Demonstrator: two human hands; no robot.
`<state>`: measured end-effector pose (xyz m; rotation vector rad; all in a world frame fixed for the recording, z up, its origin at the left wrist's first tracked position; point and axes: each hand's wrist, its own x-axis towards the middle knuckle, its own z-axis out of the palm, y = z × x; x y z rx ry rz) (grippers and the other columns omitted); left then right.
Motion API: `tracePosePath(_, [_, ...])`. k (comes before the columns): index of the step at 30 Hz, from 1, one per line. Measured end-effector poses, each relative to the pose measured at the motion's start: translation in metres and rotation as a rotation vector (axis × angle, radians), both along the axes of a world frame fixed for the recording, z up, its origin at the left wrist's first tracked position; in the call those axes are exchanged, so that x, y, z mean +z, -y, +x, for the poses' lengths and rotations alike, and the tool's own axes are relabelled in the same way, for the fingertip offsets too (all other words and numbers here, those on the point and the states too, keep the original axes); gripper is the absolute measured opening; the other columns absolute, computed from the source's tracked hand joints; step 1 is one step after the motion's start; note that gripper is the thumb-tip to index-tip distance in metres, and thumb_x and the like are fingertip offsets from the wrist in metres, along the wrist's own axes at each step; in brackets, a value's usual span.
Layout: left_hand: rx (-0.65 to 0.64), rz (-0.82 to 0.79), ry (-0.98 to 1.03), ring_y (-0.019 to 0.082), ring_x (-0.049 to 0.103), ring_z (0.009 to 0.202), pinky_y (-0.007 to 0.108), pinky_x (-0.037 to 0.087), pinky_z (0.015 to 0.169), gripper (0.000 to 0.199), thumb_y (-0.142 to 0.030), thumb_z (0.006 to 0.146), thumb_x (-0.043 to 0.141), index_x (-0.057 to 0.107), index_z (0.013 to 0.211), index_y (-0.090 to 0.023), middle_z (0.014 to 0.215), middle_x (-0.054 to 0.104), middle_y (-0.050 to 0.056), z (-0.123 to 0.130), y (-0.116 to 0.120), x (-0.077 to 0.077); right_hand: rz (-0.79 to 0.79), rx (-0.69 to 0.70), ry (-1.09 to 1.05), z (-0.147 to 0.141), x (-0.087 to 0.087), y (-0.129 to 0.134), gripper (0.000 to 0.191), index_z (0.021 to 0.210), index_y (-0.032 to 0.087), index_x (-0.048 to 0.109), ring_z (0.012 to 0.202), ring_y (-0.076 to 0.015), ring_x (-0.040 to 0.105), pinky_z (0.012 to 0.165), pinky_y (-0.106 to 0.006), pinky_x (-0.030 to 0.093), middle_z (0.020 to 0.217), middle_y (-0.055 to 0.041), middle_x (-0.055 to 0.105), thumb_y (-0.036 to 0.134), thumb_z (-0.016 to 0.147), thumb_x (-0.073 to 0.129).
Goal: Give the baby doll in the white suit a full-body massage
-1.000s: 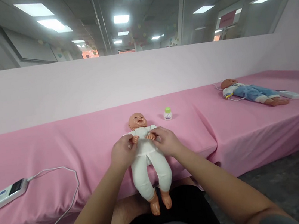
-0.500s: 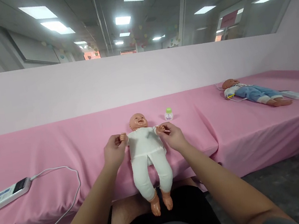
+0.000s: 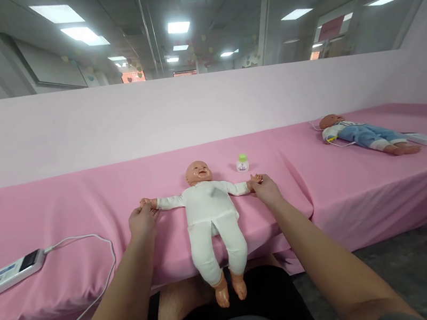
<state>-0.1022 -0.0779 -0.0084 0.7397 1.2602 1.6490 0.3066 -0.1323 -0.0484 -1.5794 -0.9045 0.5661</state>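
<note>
A baby doll (image 3: 209,204) in a white top and trousers lies on its back on the pink-covered table (image 3: 142,171). Its head points away from me and its bare feet hang over the front edge. My left hand (image 3: 142,218) is closed around the doll's hand on the left side. On the other side, my right hand (image 3: 266,189) grips the doll's other hand. Both doll arms are stretched straight out sideways. Just beyond my right hand stands a small clear bottle (image 3: 242,163) with a green cap.
At the left lies a white power strip (image 3: 9,276) whose cable (image 3: 106,279) runs down over the front edge. Far right, a second doll (image 3: 367,135) in blue trousers lies with thin tubing and a clear bag (image 3: 424,138). A white wall with windows rises behind.
My hands have moved apart, drawing the doll's arms from close to its body out to full stretch sideways. The doll's body stays in place.
</note>
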Motion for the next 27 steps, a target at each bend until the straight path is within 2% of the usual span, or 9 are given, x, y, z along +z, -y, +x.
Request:
tracePosePath(3, [0.009, 0.028, -0.081, 0.024, 0.076, 0.100, 0.039, 0.060, 0.097, 0.013, -0.022, 0.088, 0.070, 0.065, 0.098, -0.014, 0.107, 0.074, 0.014, 0.002, 0.003, 0.001, 0.080, -0.023, 0.058, -0.006, 0.005, 0.001, 0.048, 0.120, 0.020, 0.062, 0.083, -0.0234, 0.072, 0.073, -0.034, 0.060, 0.100, -0.0087, 0.075, 0.045, 0.079, 0.070])
tracePosePath(7, [0.031, 0.078, -0.451, 0.026, 0.074, 0.100, 0.043, 0.060, 0.092, 0.034, -0.042, 0.083, 0.076, 0.067, 0.105, -0.018, 0.110, 0.075, 0.010, 0.014, 0.014, 0.012, 0.199, -0.006, 0.107, -0.025, 0.024, 0.010, 0.055, 0.127, 0.023, 0.060, 0.090, -0.0223, 0.071, 0.081, -0.036, 0.060, 0.108, -0.0063, 0.074, 0.049, 0.080, 0.072])
tracePosePath(9, [0.000, 0.124, -0.625, 0.026, 0.072, 0.101, 0.040, 0.058, 0.090, 0.037, -0.047, 0.084, 0.074, 0.067, 0.110, -0.021, 0.112, 0.076, 0.008, 0.025, 0.023, 0.021, 0.273, 0.079, 0.155, -0.042, 0.037, 0.018, 0.049, 0.123, 0.024, 0.063, 0.095, -0.0221, 0.071, 0.085, -0.037, 0.060, 0.112, -0.0063, 0.073, 0.048, 0.082, 0.074])
tracePosePath(12, [-0.099, 0.251, -0.898, 0.026, 0.071, 0.108, 0.037, 0.055, 0.091, 0.034, -0.048, 0.090, 0.067, 0.068, 0.114, -0.025, 0.115, 0.077, 0.006, 0.047, 0.037, 0.031, 0.395, 0.293, 0.305, -0.069, 0.052, 0.031, 0.030, 0.113, 0.024, 0.069, 0.096, -0.0202, 0.070, 0.090, -0.036, 0.060, 0.110, -0.0053, 0.073, 0.040, 0.089, 0.069])
tracePosePath(14, [-0.172, 0.335, -1.113, 0.027, 0.070, 0.109, 0.036, 0.052, 0.090, 0.032, -0.046, 0.092, 0.064, 0.069, 0.115, -0.026, 0.117, 0.076, 0.006, 0.060, 0.044, 0.033, 0.439, 0.415, 0.498, -0.084, 0.056, 0.038, 0.021, 0.110, 0.024, 0.072, 0.097, -0.0200, 0.069, 0.093, -0.037, 0.058, 0.107, -0.0045, 0.072, 0.029, 0.090, 0.067])
tracePosePath(17, [-0.304, 0.421, -1.349, 0.027, 0.070, 0.101, 0.035, 0.050, 0.083, 0.026, -0.042, 0.095, 0.059, 0.071, 0.111, -0.025, 0.111, 0.076, 0.007, 0.072, 0.050, 0.028, 0.408, 0.522, 0.770, -0.097, 0.050, 0.041, 0.030, 0.109, 0.026, 0.074, 0.102, -0.0219, 0.067, 0.095, -0.038, 0.056, 0.109, -0.0047, 0.071, 0.011, 0.085, 0.063])
tracePosePath(19, [-0.353, 0.451, -1.416, 0.026, 0.069, 0.096, 0.035, 0.048, 0.080, 0.024, -0.041, 0.097, 0.056, 0.070, 0.108, -0.025, 0.107, 0.075, 0.007, 0.076, 0.051, 0.022, 0.383, 0.534, 0.835, -0.099, 0.043, 0.040, 0.036, 0.109, 0.027, 0.074, 0.104, -0.0227, 0.066, 0.095, -0.039, 0.056, 0.112, -0.0051, 0.070, 0.005, 0.083, 0.062])
tracePosePath(23, [-0.334, 0.459, -1.426, 0.026, 0.069, 0.094, 0.036, 0.047, 0.078, 0.024, -0.041, 0.099, 0.054, 0.070, 0.108, -0.026, 0.109, 0.075, 0.007, 0.075, 0.051, 0.013, 0.407, 0.506, 0.796, -0.101, 0.034, 0.039, 0.038, 0.111, 0.027, 0.074, 0.105, -0.0232, 0.065, 0.096, -0.040, 0.056, 0.113, -0.0052, 0.070, 0.005, 0.083, 0.062])
tracePosePath(27, [-0.310, 0.415, -1.279, 0.026, 0.070, 0.096, 0.036, 0.050, 0.081, 0.026, -0.042, 0.095, 0.059, 0.070, 0.112, -0.026, 0.110, 0.075, 0.006, 0.070, 0.050, 0.016, 0.432, 0.501, 0.536, -0.099, 0.035, 0.037, 0.024, 0.110, 0.026, 0.073, 0.105, -0.0224, 0.067, 0.098, -0.040, 0.057, 0.111, -0.0054, 0.071, 0.020, 0.089, 0.065])
